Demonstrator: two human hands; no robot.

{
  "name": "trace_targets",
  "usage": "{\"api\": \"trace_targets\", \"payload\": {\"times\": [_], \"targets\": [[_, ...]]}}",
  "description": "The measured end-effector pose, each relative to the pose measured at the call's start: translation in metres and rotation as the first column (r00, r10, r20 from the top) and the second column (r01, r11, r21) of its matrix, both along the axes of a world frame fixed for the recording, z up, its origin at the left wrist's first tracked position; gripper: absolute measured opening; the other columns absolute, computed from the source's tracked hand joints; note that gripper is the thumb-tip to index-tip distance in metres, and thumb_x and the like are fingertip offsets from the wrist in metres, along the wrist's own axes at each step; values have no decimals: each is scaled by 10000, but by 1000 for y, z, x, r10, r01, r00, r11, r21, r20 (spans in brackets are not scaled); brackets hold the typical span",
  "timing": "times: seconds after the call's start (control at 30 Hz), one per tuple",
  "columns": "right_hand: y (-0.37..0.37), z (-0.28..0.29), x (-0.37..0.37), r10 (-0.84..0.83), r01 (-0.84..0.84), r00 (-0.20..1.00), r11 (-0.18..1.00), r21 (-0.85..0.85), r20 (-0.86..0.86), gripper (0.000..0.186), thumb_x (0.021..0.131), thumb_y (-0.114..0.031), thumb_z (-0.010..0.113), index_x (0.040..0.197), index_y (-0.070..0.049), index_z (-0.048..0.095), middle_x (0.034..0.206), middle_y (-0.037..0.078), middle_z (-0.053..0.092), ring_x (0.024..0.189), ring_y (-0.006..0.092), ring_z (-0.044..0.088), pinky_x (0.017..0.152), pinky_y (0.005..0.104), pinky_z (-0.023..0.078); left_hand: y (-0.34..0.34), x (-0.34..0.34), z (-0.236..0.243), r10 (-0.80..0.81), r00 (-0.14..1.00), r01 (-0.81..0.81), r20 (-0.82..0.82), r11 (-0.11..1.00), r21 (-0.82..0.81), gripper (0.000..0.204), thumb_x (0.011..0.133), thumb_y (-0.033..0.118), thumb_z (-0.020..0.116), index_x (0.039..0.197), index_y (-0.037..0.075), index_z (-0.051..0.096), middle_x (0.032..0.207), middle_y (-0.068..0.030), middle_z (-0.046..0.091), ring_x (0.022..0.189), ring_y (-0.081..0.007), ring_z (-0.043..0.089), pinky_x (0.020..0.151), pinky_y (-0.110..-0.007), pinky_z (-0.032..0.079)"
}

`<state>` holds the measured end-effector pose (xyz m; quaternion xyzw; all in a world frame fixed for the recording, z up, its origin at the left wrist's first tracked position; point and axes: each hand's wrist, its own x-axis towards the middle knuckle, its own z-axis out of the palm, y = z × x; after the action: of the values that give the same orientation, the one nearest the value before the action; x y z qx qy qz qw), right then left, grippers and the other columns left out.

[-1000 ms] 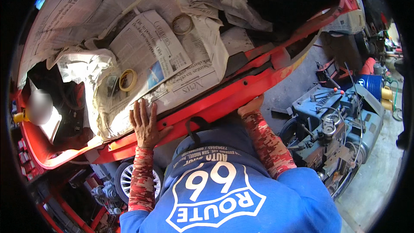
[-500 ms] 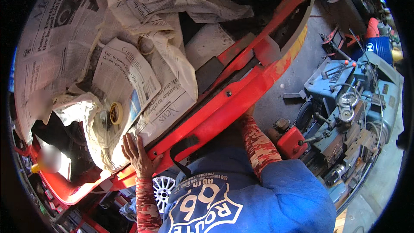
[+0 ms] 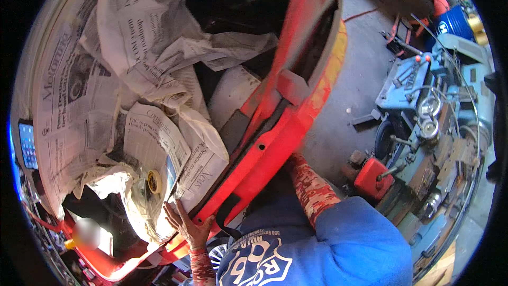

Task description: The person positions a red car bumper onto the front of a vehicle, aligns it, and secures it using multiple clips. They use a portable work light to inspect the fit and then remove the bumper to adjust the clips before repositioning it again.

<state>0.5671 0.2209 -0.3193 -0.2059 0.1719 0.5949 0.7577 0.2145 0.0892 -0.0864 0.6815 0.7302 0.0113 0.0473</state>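
Red car panel [image 3: 267,159]: under the left hand [image 3: 188,229], extending ahead and to its right.
Left hand lies with fingers spread apart at the edge of the newspaper [image 3: 198,180], thumb toward the red surface. Tape roll [image 3: 154,181] sits ahead-left of these fingers. Right sleeve [image 3: 316,190] reaches the panel's near edge; right hand appears hidden beneath it, so its grip cannot be told.

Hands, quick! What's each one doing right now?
Left hand: open, fingers spread, at the edge of the red panel.
Right hand: hidden behind the panel, can't tell.
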Motion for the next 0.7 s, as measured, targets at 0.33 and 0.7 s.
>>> {"api": "trace_targets", "payload": {"times": [0.33, 0.7], "targets": [[30, 50, 56, -50, 119, 844, 988, -96, 534, 813, 1018, -643, 472, 1532, -20, 385, 1493, 152, 499, 1383, 285, 477, 1162, 403, 395, 1, -2, -7, -62, 996, 63, -67, 998, 8, 1324, 675, 890, 656, 1646, 102, 223, 1688, -257, 157, 1563, -461, 98, 1215, -665, 70], [42, 121, 49, 136, 361, 490, 867, -342, 861, 942, 954, -387, 736, 1578, 95, 221, 1626, 275, 289, 1510, 349, 296, 1252, 415, 218, 2, -3, -5, -110, 993, 112, -52, 993, 47, 1296, 672, 805, 743, 1643, 108, 241, 1666, -283, 189, 1554, -457, 143, 1199, -669, 104]]}}
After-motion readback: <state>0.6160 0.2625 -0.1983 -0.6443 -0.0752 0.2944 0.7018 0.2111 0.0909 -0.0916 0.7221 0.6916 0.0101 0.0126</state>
